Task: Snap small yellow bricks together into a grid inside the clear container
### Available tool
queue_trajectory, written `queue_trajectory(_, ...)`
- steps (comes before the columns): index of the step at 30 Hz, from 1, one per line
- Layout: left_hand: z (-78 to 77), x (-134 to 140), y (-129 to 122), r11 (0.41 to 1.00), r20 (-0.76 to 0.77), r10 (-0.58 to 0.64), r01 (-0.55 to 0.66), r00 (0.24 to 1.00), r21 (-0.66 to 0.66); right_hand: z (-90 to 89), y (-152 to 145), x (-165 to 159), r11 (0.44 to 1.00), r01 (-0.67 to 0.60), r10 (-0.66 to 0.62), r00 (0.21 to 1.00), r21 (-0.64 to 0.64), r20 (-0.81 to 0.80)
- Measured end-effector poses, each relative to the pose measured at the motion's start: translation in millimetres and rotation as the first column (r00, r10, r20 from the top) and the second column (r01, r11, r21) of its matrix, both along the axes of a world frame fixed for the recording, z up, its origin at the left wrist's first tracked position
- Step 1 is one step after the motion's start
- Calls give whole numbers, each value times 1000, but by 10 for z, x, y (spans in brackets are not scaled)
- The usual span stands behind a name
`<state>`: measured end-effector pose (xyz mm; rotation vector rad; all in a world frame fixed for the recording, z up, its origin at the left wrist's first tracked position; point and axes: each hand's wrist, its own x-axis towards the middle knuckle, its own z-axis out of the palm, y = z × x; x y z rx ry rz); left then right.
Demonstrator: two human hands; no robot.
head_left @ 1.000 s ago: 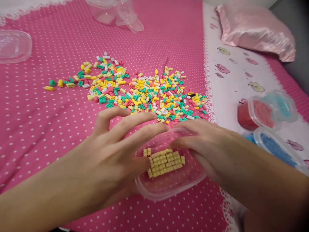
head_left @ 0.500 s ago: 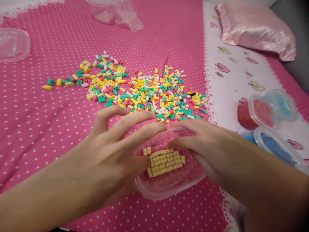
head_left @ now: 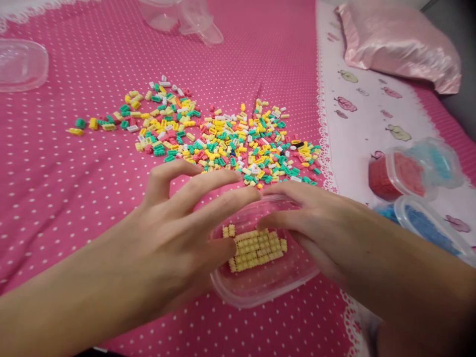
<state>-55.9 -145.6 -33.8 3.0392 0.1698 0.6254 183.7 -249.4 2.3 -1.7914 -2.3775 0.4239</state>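
Note:
Several pale yellow toy building bricks (head_left: 258,250) lie side by side, studs up, in a tight block inside a clear plastic container (head_left: 243,301). My left hand (head_left: 186,218) arches over the container's left side with its fingers spread; its thumb touches the left end of the brick block. From the right, my right hand (head_left: 327,223) reaches over the rim. Its thumb tip meets the block's far edge and its index finger stretches past the far rim; the other fingers are hidden. Neither hand visibly lifts a brick.
A loose pile of small yellow, green, red and white bricks (head_left: 223,139) spreads beyond the hands. At right stand tubs of red bricks (head_left: 386,173) and blue bricks (head_left: 427,225). A clear lid (head_left: 22,64) lies far left, clear containers (head_left: 163,17) behind, and a pink pillow (head_left: 401,44) back right.
The whole view has shifted slightly, with the scene a little further right. Both hands keep nearly the same pose over the bricks in the container.

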Motion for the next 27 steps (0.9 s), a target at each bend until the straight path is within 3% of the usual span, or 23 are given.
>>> queue_trajectory(3, 5, 8, -2, 1000, 10, 9, -9, 1000, 0, 5, 8, -12, 997, 14, -17, 999, -77, -33)
queue_trajectory(12, 30, 15, 9, 999, 32, 37, -37, 999, 7, -34, 90, -263, 998, -39, 41, 998, 57, -42)
queue_trajectory(27, 38, 29, 28, 997, 43, 37, -40, 998, 64, -52, 85, -310, 995, -71, 72, 997, 63, -13)
